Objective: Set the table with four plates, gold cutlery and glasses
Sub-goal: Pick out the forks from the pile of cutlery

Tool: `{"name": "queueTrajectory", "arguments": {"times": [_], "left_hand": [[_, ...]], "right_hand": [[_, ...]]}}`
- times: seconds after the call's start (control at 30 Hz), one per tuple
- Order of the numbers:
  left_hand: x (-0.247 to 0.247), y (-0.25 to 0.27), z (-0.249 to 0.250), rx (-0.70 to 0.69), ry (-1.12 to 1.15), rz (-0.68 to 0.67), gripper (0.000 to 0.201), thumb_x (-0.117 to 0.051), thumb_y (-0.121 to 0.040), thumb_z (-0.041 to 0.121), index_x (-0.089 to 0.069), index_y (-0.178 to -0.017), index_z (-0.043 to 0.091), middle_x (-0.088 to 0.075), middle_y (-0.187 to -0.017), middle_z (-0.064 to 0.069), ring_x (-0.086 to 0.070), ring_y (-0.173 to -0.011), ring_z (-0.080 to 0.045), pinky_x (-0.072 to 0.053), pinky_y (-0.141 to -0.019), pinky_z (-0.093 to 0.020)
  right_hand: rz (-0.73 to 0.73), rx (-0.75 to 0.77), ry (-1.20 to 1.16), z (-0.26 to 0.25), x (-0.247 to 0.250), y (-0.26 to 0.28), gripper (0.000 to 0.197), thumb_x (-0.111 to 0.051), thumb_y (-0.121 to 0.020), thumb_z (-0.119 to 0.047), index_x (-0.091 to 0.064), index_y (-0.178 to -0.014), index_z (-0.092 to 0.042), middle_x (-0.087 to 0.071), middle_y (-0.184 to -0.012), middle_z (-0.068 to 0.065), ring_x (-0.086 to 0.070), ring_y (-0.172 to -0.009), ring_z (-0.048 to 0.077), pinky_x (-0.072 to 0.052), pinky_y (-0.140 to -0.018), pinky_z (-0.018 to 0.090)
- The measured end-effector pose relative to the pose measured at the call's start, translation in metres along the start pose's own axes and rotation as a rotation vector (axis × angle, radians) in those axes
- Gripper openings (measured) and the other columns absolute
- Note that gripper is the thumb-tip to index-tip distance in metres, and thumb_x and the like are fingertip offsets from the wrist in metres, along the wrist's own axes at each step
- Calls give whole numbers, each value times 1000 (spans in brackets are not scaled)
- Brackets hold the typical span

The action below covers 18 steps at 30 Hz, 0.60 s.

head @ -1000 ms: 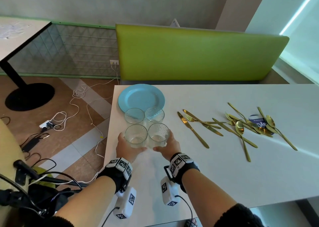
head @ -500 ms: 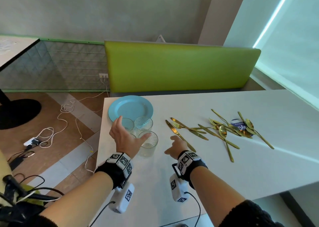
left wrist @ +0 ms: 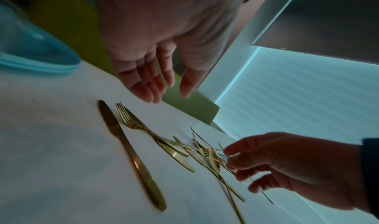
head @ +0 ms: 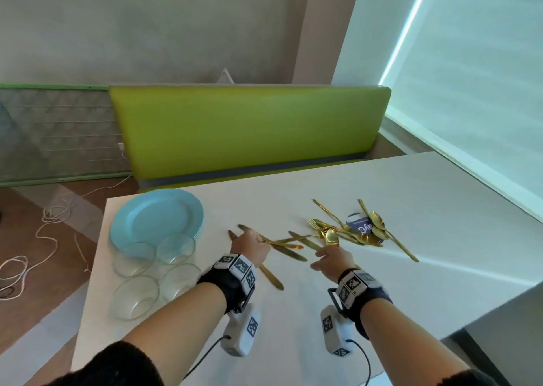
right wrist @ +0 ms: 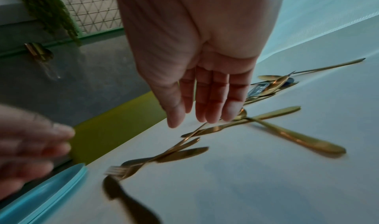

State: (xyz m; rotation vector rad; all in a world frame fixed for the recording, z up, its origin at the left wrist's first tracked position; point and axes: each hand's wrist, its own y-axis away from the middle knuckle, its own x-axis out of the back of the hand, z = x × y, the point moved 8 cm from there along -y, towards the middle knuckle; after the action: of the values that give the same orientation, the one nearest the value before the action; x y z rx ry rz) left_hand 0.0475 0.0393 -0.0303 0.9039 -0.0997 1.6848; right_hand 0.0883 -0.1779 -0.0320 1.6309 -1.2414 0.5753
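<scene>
A stack of light blue plates (head: pixel 157 219) sits at the table's far left corner, with several clear glasses (head: pixel 136 294) grouped just in front of it. Gold cutlery (head: pixel 296 240) lies scattered across the middle, and more spoons (head: pixel 374 228) are piled over a round blue sticker (head: pixel 358 224). My left hand (head: pixel 249 246) hovers over a gold knife (left wrist: pixel 131 156) and fork (left wrist: pixel 129 120); its fingers (left wrist: pixel 147 89) are straight and hold nothing. My right hand (head: pixel 330 258) reaches flat over crossed knives (right wrist: pixel 272 114), beside a spoon (head: pixel 332 237), and is empty too.
The white table (head: pixel 426 282) runs to the right, bare in front of my arms. A lime green bench (head: pixel 249 130) backs its far edge. White cables (head: pixel 44 233) lie on the wooden floor to the left. A bright window blind (head: pixel 470 91) fills the right.
Both hands have let go of the two front glasses and moved right to the cutlery. The glasses stay by the plates. My view has swung to the right.
</scene>
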Motion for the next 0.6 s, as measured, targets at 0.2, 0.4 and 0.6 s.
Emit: {"name": "queueTrajectory", "arguments": {"times": [0.2, 0.4, 0.6], "left_hand": [[-51, -58, 0, 149, -91, -101, 37, -41, -95, 29, -48, -64, 12, -48, -58, -3, -60, -73, -27, -37, -64, -26], [-77, -87, -20, 409, -38, -50, 52, -47, -92, 46, -65, -109, 1, -69, -110, -12, -66, -102, -27, -50, -84, -32], [-79, -91, -23, 471, 5, 4, 42, -46, -97, 31, -59, -121, -1, -63, -123, -14, -61, -113, -28, -49, -93, -32]], "right_hand": [[6, -9, 67, 32, 32, -53, 28, -64, -85, -25, -67, -110, -14, -66, -117, 4, -59, -111, 20, -45, -95, 27], [-32, 61, 112, 30, 30, -85, 16, -62, -85, -29, -63, -85, -12, -57, -85, -1, -56, -88, 19, -42, -76, 25], [-106, 71, 78, 18, 4, -105, 10, -60, -88, -24, -67, -91, -17, -66, -102, 3, -61, -99, 19, -46, -81, 25]]}}
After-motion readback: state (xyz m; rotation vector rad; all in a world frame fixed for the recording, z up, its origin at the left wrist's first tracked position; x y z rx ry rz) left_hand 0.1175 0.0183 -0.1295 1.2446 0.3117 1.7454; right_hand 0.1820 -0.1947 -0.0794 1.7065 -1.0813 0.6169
